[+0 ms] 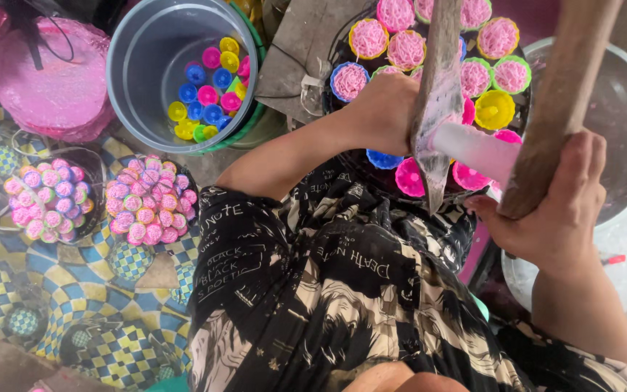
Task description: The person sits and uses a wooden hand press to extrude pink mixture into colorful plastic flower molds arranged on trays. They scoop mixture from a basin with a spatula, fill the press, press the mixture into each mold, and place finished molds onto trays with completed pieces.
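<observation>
My left hand (382,109) is closed around an upright wooden post (438,87) stained pink. A whitish-pink cylinder (477,150) sticks out sideways from that post. My right hand (556,207) grips a thick wooden lever (564,101) that slants up to the right. Below the post lies a dark round tray (342,43) with several small coloured cups (406,48) filled with pink noodle strands, and a few cups (493,109) that are bare inside. My patterned black-and-white shirt hides the tray's near side.
A grey bucket (146,43) at the upper left holds several loose coloured cups. Two bowls of filled cups (48,199) (150,201) sit on a blue-yellow checkered mat (110,348). A pink round stack (56,80) lies far left. A metal basin (622,123) and a white bucket lid (622,254) stand right.
</observation>
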Available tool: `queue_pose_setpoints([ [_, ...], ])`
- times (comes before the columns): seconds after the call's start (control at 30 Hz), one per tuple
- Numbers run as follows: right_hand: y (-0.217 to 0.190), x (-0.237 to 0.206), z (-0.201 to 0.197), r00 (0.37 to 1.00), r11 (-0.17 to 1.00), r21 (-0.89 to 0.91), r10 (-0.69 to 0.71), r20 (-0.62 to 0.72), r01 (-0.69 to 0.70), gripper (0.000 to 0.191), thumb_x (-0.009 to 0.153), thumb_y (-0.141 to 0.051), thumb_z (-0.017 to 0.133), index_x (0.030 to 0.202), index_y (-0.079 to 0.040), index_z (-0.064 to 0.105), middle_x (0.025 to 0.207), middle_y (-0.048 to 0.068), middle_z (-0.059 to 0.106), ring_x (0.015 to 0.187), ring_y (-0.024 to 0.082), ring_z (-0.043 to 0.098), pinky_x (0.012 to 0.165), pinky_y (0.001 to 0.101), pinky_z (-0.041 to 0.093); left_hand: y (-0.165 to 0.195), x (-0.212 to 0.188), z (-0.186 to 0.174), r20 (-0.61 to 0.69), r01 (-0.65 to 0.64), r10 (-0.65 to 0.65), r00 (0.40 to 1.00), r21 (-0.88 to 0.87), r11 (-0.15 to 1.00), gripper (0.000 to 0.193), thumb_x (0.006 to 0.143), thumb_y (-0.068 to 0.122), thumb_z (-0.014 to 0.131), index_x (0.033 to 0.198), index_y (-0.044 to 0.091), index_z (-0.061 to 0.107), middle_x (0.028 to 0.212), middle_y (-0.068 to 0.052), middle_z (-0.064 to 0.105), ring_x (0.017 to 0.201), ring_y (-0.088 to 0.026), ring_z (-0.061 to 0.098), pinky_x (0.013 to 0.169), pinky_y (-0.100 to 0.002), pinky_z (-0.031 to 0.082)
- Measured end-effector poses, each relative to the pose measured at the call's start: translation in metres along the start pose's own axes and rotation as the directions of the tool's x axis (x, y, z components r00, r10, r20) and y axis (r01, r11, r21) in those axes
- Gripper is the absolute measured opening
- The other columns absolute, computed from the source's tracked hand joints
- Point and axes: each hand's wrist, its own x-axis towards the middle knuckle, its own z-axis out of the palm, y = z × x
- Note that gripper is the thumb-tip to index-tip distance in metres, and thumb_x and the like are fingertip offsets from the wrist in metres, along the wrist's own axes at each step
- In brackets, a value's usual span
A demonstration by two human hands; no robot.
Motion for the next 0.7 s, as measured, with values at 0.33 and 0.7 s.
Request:
queue_pose_setpoints([
  [0.33, -0.020, 0.029, 0.026, 0.999, 0.988, 0.154, 0.019, 0.047, -0.026, 0.128, 0.076, -0.039, 0.092, 0.168, -0.008, 0.008, 0.146, 0.032, 0.044, 0.128, 0.048, 0.053, 0.096, 0.0592, 0.051, -0.009, -0.008, 0.017, -0.075, -0.039, 0.041, 0.996, 0.024, 0.999, 0.041, 0.065, 0.040, 0.088, 0.085, 0.008, 0.071, 0.080, -0.015, 0.069, 0.075, -0.040, 0.067, 0.065, -0.050, 0.053],
  [0.7, 0.034, -0.023, 0.038, 0.616, -0.109, 0.611, -0.256, 0.745, -0.784, 0.155, 0.057, -0.102, 0.059, 0.160, 0.009, 0.029, 0.124, 0.024, 0.056, 0.110, 0.033, 0.060, 0.094, 0.0457, 0.051, -0.030, 0.030, -0.039, -0.033, -0.057, 0.293, 0.956, -0.996, 0.073, 0.067, 0.089, 0.021, 0.083, 0.148, 0.012, 0.052, 0.156, -0.007, 0.046, 0.152, -0.027, 0.030, 0.122, -0.045, 0.035],
])
